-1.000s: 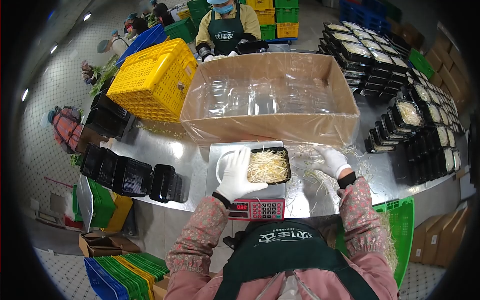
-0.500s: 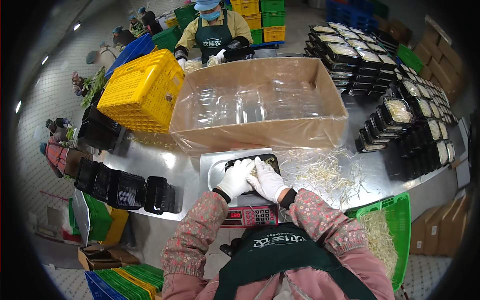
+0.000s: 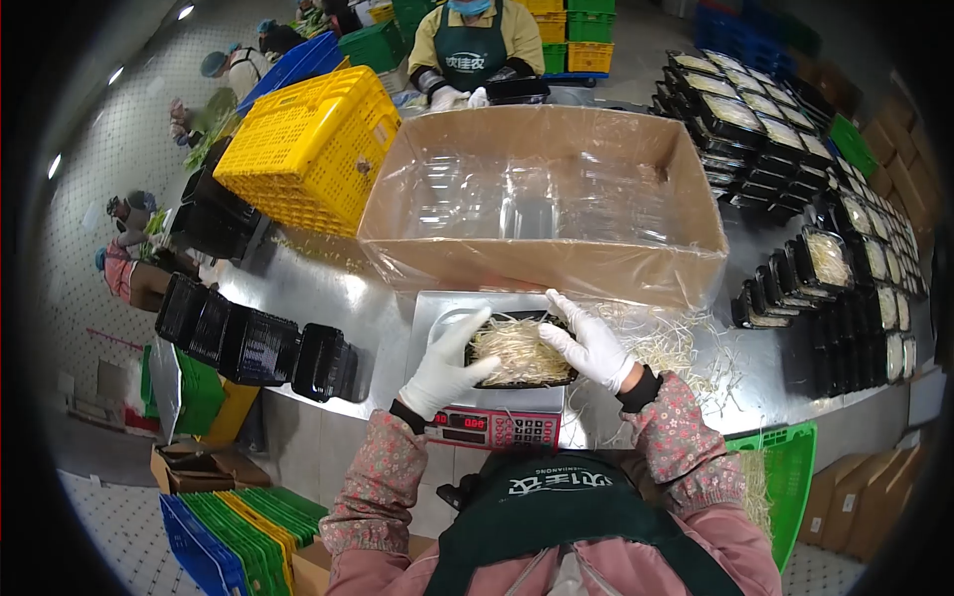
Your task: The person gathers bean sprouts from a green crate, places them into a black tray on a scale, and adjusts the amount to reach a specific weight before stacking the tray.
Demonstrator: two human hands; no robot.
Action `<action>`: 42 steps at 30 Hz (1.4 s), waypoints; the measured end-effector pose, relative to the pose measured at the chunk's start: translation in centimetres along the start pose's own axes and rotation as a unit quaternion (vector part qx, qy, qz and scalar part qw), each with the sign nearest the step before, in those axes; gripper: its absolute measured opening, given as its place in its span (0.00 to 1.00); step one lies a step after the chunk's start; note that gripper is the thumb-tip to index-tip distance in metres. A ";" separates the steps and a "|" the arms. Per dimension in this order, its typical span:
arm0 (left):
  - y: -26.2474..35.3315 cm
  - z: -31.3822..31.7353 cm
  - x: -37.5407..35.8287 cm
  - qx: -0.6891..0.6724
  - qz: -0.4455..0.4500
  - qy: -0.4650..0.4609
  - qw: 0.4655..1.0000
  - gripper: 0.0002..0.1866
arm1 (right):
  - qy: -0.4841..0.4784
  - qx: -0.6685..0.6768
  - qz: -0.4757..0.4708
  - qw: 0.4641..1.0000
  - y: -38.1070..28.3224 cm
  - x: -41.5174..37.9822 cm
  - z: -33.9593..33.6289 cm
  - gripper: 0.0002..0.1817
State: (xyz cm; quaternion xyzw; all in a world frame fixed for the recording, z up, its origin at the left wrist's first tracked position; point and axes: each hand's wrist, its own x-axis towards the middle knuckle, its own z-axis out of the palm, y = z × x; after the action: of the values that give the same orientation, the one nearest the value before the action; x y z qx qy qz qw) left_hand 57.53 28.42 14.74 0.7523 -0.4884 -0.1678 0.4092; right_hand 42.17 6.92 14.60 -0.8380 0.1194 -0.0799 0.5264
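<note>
A black plastic tray (image 3: 562, 382) heaped with pale bean sprouts (image 3: 519, 350) sits on the steel platform of a scale (image 3: 429, 310). At the tray's left side is my gloved left hand (image 3: 445, 366), thumb and fingers apart, reaching the tray's edge. My gloved right hand (image 3: 596, 346) is at the right side, its fingers spread over the tray's upper right corner. Neither hand is closed round anything. Below the platform is the scale's red keypad panel (image 3: 497, 427) with a lit display.
Loose sprouts (image 3: 671, 348) lie right of the scale. A plastic-lined carton (image 3: 542, 263) of clear lids stands ahead. Empty black trays (image 3: 260, 343) are at left; filled packs (image 3: 730, 109) are stacked right. A green crate (image 3: 795, 487) holds sprouts. A co-worker (image 3: 477, 50) stands opposite.
My hands have moved from together on top of the sprouts to opposite sides of the tray, fingers spreading and uncovering the heap. The camera view has shifted slightly.
</note>
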 end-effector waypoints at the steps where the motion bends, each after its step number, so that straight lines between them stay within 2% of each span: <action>1: -0.9 -0.4 -0.3 -0.065 -0.066 0.049 0.995 0.32 | 0.017 -0.073 -0.029 0.997 0.6 0.4 0.6 0.40; 2: -1.8 -0.8 -0.5 -0.128 -0.129 0.098 0.978 0.28 | 0.000 -0.099 -0.044 0.994 1.6 0.6 1.5 0.39; 3: -4.7 -0.3 -1.0 -0.164 -0.120 0.165 0.965 0.25 | -0.016 -0.125 -0.061 0.990 2.9 0.7 2.4 0.39; 5: -8.3 0.4 -1.5 0.036 -0.056 0.162 0.985 0.25 | -0.023 -0.148 -0.083 0.985 3.3 1.0 2.7 0.35; 6: -9.1 0.5 -1.5 0.136 -0.023 0.154 0.978 0.26 | -0.010 -0.145 -0.083 0.986 2.1 1.3 1.6 0.34; 7: -9.2 0.7 -1.1 0.167 -0.005 0.113 0.980 0.26 | 0.007 -0.142 -0.081 0.986 0.6 1.8 -0.1 0.33; 8: -9.6 1.0 -0.8 0.225 -0.003 0.054 0.973 0.25 | 0.026 -0.143 -0.077 0.986 -0.2 2.8 -1.7 0.31; 9: -10.0 1.6 -0.3 0.278 0.004 -0.004 0.960 0.23 | 0.089 -0.066 -0.073 0.991 -0.2 4.1 -3.1 0.28; 10: -10.5 2.4 0.3 0.329 0.014 -0.061 0.942 0.23 | 0.095 -0.072 -0.033 0.992 -1.3 5.6 -5.5 0.26; 11: -11.6 2.8 0.7 0.331 -0.004 -0.121 0.936 0.28 | 0.152 -0.103 -0.088 0.979 0.0 7.8 -7.1 0.25; 12: -10.9 2.3 1.2 0.361 -0.006 -0.140 0.922 0.30 | 0.175 -0.051 -0.096 0.979 3.5 10.8 -8.6 0.25; 13: -11.9 2.3 1.5 0.374 -0.018 -0.080 0.924 0.28 | 0.195 0.046 -0.069 0.977 6.2 13.5 -9.9 0.26; 14: -12.9 2.2 1.4 0.386 -0.033 -0.021 0.921 0.26 | 0.208 0.033 -0.041 0.977 9.6 16.5 -11.4 0.27; 15: -13.7 1.2 1.1 0.403 -0.101 0.028 0.909 0.27 | 0.202 -0.112 -0.011 0.973 10.4 18.0 -13.0 0.26; 16: -14.6 -0.3 0.5 0.417 -0.169 0.077 0.890 0.27 | 0.148 -0.183 0.051 0.971 12.1 19.8 -13.9 0.29; 18: -17.7 -2.7 -2.2 0.433 -0.368 0.080 0.819 0.28 | 0.063 -0.332 0.118 0.934 13.5 21.4 -13.7 0.34; 20: -19.0 -4.5 -5.6 0.357 -0.430 0.135 0.818 0.30 | 0.022 -0.409 0.009 0.912 17.8 22.5 -12.7 0.35; 21: -21.7 -4.9 -8.1 0.338 -0.385 0.170 0.842 0.31 | 0.003 -0.440 -0.042 0.897 19.4 22.6 -11.7 0.36; 22: -20.8 -5.0 -9.2 0.310 -0.348 0.209 0.860 0.30 | -0.070 -0.451 0.030 0.889 18.1 22.3 -11.1 0.34; 24: -19.5 -5.3 -11.1 0.226 -0.284 0.269 0.892 0.27 | -0.216 -0.468 0.168 0.840 15.1 22.6 -11.4 0.32; 26: -17.5 -5.5 -12.1 0.165 -0.272 0.301 0.899 0.23 | -0.199 -0.450 0.170 0.854 15.5 22.9 -12.3 0.21; 27: -16.1 -5.5 -12.2 0.120 -0.274 0.315 0.900 0.23 | -0.145 -0.427 0.125 0.884 15.5 22.2 -13.1 0.13; 28: -14.4 -5.4 -12.1 0.073 -0.275 0.329 0.900 0.22 | -0.157 -0.422 0.123 0.885 14.5 22.0 -14.1 0.16; 29: -12.2 -5.4 -11.6 0.030 -0.277 0.350 0.894 0.21 | -0.099 -0.411 0.128 0.897 12.6 21.0 -15.1 0.16; 30: -11.5 -5.2 -11.6 -0.060 -0.247 0.383 0.888 0.21 | -0.045 -0.414 0.082 0.906 10.9 20.0 -16.2 0.17; 32: -8.8 -5.7 -10.6 -0.149 -0.223 0.403 0.875 0.20 | 0.136 -0.378 -0.059 0.914 8.8 18.2 -17.9 0.17; 34: -4.5 -6.5 -8.3 -0.221 -0.226 0.390 0.865 0.20 | 0.210 -0.272 -0.093 0.935 3.6 15.9 -18.7 0.16; 36: -2.2 -6.5 -6.3 -0.250 -0.184 0.355 0.882 0.24 | 0.159 -0.133 -0.104 0.973 -1.3 12.5 -18.2 0.15; 37: -0.9 -6.2 -5.2 -0.319 -0.137 0.332 0.877 0.27 | 0.122 -0.114 -0.126 0.978 -3.7 10.7 -16.9 0.15; 38: 0.5 -5.7 -4.0 -0.387 -0.089 0.306 0.866 0.31 | 0.088 -0.096 -0.148 0.980 -5.6 8.8 -15.0 0.16; 40: 4.0 -3.6 -1.3 -0.472 -0.001 0.249 0.845 0.36 | -0.009 -0.159 -0.188 0.969 -8.0 6.1 -11.0 0.17; 42: 6.8 -1.9 0.0 -0.354 -0.023 0.120 0.927 0.29 | -0.049 -0.180 -0.232 0.955 -8.2 4.5 -6.6 0.18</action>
State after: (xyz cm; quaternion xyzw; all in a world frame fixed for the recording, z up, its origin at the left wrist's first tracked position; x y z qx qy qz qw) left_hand 54.68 28.00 21.24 0.5839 -0.3267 -0.2481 0.7006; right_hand 45.68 3.37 24.83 -0.9264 -0.0920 -0.1358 0.3390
